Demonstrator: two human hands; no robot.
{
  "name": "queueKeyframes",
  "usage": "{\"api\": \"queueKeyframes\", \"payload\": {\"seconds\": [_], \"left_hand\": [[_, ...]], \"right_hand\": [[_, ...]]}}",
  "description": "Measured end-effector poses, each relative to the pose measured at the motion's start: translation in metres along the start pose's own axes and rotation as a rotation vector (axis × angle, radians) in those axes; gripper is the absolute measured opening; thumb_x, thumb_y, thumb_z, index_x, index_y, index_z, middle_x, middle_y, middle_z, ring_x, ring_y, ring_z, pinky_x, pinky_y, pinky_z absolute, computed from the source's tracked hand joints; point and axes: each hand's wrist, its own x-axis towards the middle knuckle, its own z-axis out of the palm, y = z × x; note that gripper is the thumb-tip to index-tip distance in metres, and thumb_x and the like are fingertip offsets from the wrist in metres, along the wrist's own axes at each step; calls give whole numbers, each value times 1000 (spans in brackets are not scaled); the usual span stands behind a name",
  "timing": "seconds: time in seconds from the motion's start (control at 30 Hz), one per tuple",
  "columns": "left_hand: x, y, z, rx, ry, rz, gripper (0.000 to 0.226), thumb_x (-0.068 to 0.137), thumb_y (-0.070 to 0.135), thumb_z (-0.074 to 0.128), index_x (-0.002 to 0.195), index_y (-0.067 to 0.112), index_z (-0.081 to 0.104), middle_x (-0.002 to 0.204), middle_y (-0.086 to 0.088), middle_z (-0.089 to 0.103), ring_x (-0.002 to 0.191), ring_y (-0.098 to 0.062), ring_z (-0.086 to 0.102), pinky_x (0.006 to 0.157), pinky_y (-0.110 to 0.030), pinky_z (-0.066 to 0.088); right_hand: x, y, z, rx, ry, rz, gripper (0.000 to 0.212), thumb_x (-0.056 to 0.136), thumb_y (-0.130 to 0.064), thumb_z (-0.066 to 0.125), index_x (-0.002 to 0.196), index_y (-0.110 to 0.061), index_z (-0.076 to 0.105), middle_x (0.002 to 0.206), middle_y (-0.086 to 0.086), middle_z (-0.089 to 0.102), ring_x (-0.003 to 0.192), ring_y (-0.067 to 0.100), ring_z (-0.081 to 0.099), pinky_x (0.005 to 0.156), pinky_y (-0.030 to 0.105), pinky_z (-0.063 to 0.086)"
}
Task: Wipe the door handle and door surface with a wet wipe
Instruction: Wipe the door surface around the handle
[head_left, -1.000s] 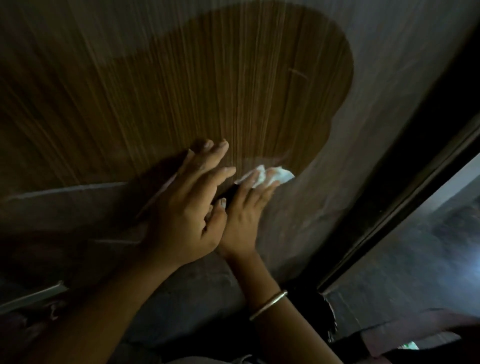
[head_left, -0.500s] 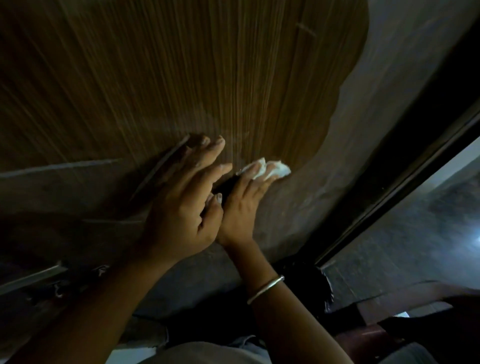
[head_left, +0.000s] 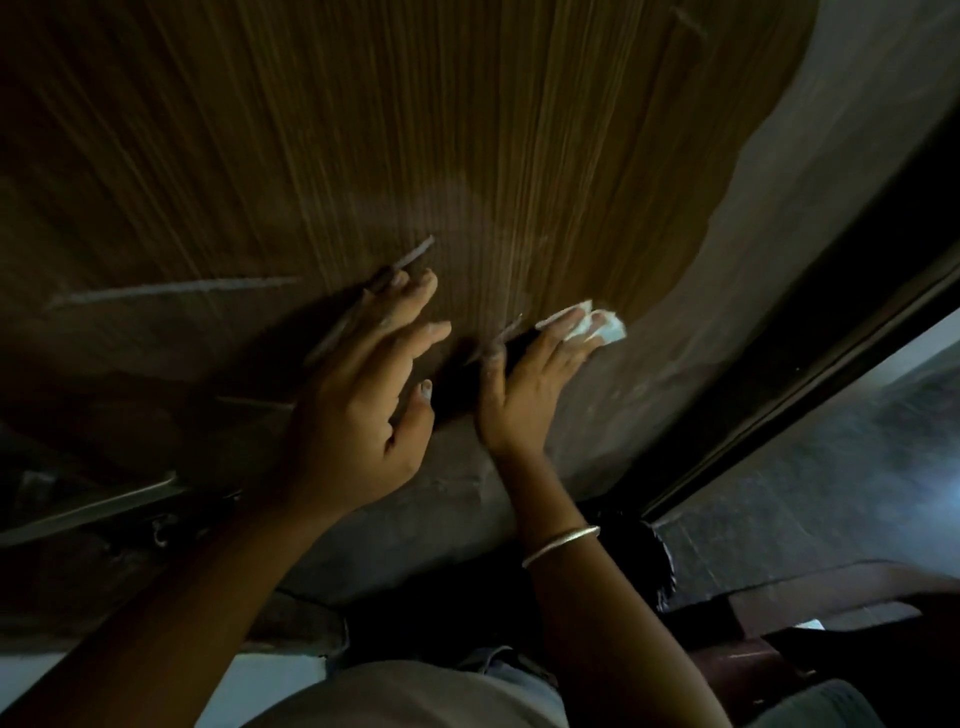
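Door: its wood-grain face (head_left: 467, 130) fills most of my view, dim, with a paler grey area down the right side.
Wipe: white and bunched (head_left: 605, 327), lying against the door where brown meets grey, under the right fingertips.
Right hand: (head_left: 524, 384) fingers straight and close together, pressing the wipe onto the door, thumb out to the left.
Left hand: (head_left: 358, 384) just beside the right, fingers straight and spread apart, holding nothing; I cannot tell if the palm touches the door.
Bangle: silver (head_left: 561, 545), on the right wrist.
Door frame: dark strip (head_left: 805, 374) at right.
Metal bar: low left (head_left: 93, 506); I cannot tell whether it is the handle.
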Motion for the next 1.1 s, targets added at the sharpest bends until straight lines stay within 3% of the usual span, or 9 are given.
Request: {"api": "queueKeyframes", "payload": {"seconds": [0.1,0.2,0.33,0.5,0.6,0.77,0.83,0.93,1.1], "left_hand": [[-6,-3,-4,-8,14,-14,35,84,6,49,120,3,49,139,-17,42,136,-30,34,114,-39,28],[-10,-3,-6,-19,12,-6,35,85,5,49,120,3,48,138,-18,42,136,-31,34,114,-38,28],[-13,0,-10,1,1,5,34,86,6,49,120,2,48,138,-17,42,134,-31,36,112,-44,31],[-18,0,-23,51,33,-5,39,84,4,49,122,3,48,138,-16,42,135,-31,35,115,-37,27],[-23,-1,-31,67,54,-27,38,83,3,50,121,0,49,138,-16,43,135,-30,35,115,-35,27],[-34,-5,-46,109,79,-102,34,83,4,51,117,-2,54,137,-17,45,134,-31,37,112,-43,32],[-38,-5,-51,126,95,-107,34,83,4,51,115,-4,54,137,-17,44,135,-30,36,112,-43,32],[-41,-6,-59,138,103,-121,36,82,1,51,117,-5,54,139,-17,42,135,-29,35,113,-37,30],[-43,-14,-76,158,140,-179,39,83,-5,46,121,-5,52,140,-15,41,138,-26,32,114,-39,28]], "right_hand": [[10,4,-7,47,26,166,83,89,-55,28,144,-15,-20,152,11,-27,138,30,-27,115,54,-7],[-17,-1,5,48,-92,236,89,87,-59,27,144,-12,-22,150,13,-32,137,31,-30,114,58,0],[-44,-24,23,-17,-156,-68,88,87,-68,22,142,-17,-24,149,7,-30,136,32,-33,114,55,-7],[-42,-53,36,-317,-209,-582,71,91,-50,34,146,-7,16,152,26,13,140,44,-9,116,54,-1],[-35,-53,24,-382,-198,-720,65,90,-44,39,143,-12,20,152,19,16,141,36,-6,115,53,5],[10,-51,-13,-319,36,-267,73,92,-44,29,146,0,6,152,31,6,139,50,-5,113,55,-5],[19,-64,-14,-261,98,-200,78,91,-45,30,144,6,5,150,35,1,137,52,-9,113,47,-12],[3,-87,5,-340,58,-396,80,90,-49,33,143,6,10,148,37,9,135,55,-6,112,44,-16],[-34,-114,38,-395,-161,-976,64,93,-45,36,143,-8,23,151,23,21,141,36,-8,116,50,-5]]}}
